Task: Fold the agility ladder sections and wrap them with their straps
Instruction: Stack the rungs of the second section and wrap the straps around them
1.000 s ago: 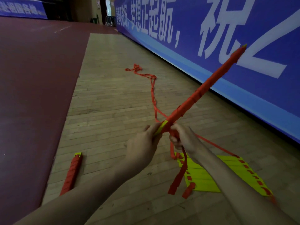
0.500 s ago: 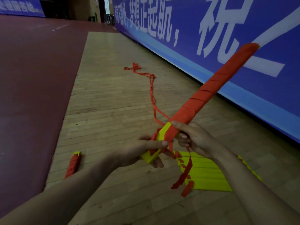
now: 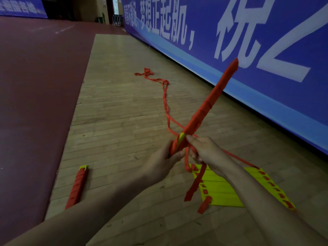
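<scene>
A folded ladder bundle (image 3: 211,103), yellow rungs wound in red strap, slants up to the right in front of me. My left hand (image 3: 162,161) grips its lower end, where a yellow edge shows. My right hand (image 3: 204,150) pinches the red strap (image 3: 195,181) at the same end; loose strap ends hang below it. More red strap (image 3: 165,96) trails away over the wooden floor to a small tangle. A flat stack of yellow rungs (image 3: 221,189) with red strap along its sides lies on the floor under my right forearm.
A finished wrapped bundle (image 3: 77,187) lies on the floor at the left, beside the dark red mat (image 3: 35,103). A blue banner wall (image 3: 248,50) with white lettering runs along the right. Wooden floor (image 3: 115,112) stretches ahead.
The bundle has turned about its length and its lower end has risen. My left hand went from holding the exposed yellow end underneath to gripping it from the side. The right hand stays at the strap.
</scene>
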Available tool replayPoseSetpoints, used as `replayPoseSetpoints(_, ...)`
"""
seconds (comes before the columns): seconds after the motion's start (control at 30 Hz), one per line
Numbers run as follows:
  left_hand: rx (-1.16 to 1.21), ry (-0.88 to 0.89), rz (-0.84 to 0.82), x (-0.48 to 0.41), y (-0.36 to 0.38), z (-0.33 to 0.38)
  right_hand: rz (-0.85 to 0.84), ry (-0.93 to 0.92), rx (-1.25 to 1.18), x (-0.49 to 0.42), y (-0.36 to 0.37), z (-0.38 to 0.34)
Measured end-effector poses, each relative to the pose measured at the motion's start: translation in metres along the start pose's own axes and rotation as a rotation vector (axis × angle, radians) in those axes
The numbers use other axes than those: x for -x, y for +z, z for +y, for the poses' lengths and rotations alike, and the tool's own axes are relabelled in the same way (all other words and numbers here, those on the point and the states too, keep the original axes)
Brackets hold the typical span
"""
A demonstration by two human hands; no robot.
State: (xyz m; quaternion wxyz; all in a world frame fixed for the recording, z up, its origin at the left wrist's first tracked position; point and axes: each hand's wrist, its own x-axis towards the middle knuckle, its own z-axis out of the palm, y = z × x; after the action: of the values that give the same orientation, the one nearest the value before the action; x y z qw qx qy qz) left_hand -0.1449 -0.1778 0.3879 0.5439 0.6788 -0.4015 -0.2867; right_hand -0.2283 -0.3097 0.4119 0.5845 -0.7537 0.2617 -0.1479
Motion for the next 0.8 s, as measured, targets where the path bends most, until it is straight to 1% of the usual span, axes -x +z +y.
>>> replayPoseSetpoints(0.1,-0.045,0.001,0.011,0.000,0.009,0.000,0.019,-0.009,0.128,-0.002,0.000,0.002)
replayPoseSetpoints(0.17,-0.067,-0.010,0.019,0.001,0.014,0.002,0.026,0.012,0.154,-0.004,0.000,0.000)
replayPoseSetpoints(0.2,-0.099,-0.025,0.022,0.000,0.016,0.001,0.023,0.033,0.122,-0.005,0.000,-0.002)
replayPoseSetpoints(0.27,-0.148,-0.066,0.005,0.000,0.017,-0.002,-0.001,0.064,-0.023,-0.003,-0.001,-0.007)
replayPoseSetpoints(0.33,-0.129,-0.050,-0.002,-0.002,0.014,-0.008,-0.054,0.073,-0.172,-0.001,-0.003,-0.012)
replayPoseSetpoints(0.4,-0.141,0.024,0.067,-0.006,0.007,-0.016,-0.068,0.067,-0.227,0.001,-0.004,-0.013)
replayPoseSetpoints(0.47,-0.185,0.104,0.166,-0.007,0.004,-0.024,-0.019,0.044,-0.185,0.000,-0.002,-0.012)
replayPoseSetpoints(0.5,-0.248,0.148,0.228,-0.007,0.004,-0.026,0.007,0.040,-0.161,0.000,0.000,-0.010)
replayPoseSetpoints(0.57,-0.426,0.236,0.359,-0.005,0.008,-0.026,0.026,0.053,-0.136,-0.001,0.005,-0.007)
replayPoseSetpoints(0.67,-0.699,0.379,0.507,-0.004,0.010,-0.023,0.007,0.097,-0.130,0.001,0.009,-0.007)
replayPoseSetpoints(0.73,-0.893,0.527,0.559,-0.003,0.007,-0.021,0.000,0.137,-0.153,0.003,0.011,-0.009)
replayPoseSetpoints(0.8,-1.057,0.660,0.568,-0.002,0.004,-0.020,0.002,0.187,-0.210,0.004,0.013,-0.010)
